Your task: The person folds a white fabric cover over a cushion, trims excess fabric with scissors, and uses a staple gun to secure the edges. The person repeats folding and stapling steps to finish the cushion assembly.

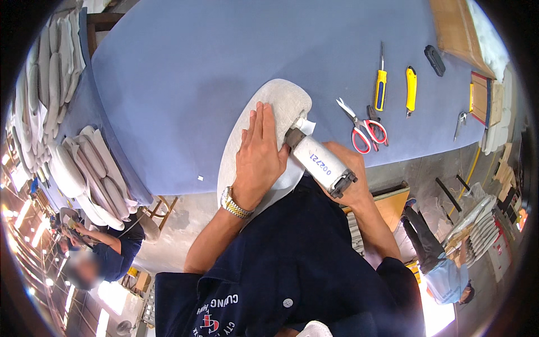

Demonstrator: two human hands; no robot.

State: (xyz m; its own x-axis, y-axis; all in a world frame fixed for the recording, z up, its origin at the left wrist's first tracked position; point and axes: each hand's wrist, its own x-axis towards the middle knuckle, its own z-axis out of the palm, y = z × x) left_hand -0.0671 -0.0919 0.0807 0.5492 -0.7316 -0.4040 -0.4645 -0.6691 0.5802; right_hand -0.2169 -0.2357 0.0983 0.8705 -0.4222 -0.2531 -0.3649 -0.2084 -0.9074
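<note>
A rounded panel covered in light grey fabric (287,96) lies at the near edge of the blue-topped table, reaching back toward my body. Flat on its upper face rests my left hand (255,160), fingers stretched out, with a metal watch on the wrist. My right hand (355,178) is wrapped round a silver-grey staple gun (317,160). The gun's dark nose meets the panel's right edge, beside a loose white flap (305,126) of material. Part of the right fingers is hidden behind the gun's body.
Red-handled scissors (359,128), a yellow screwdriver (381,90), a yellow utility knife (411,90) and a black oblong item (434,60) lie to the right. Grey covered pieces (84,163) are stacked at left. One person (112,253) is at lower left, another (443,275) at lower right.
</note>
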